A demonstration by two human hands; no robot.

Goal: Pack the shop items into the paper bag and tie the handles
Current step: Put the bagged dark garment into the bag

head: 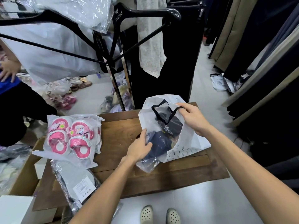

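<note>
A white paper bag with black handles lies on its side on the brown wooden table, its mouth facing me. My right hand grips the bag's upper rim and holds the mouth wide. My left hand grips a dark navy garment in clear plastic, which sits half inside the bag with its plastic end sticking out toward me. Another dark item lies deeper inside. Pink children's sandals in a clear pack rest on the table's left side. A grey wrapped garment with a label lies at the near left corner.
A black clothes rack with hangers and hanging garments stands just behind the table. Dark trousers hang along the right wall. Another person's hand shows at the far left. Cardboard boxes flank the table's left; bagged shoes lie on the floor.
</note>
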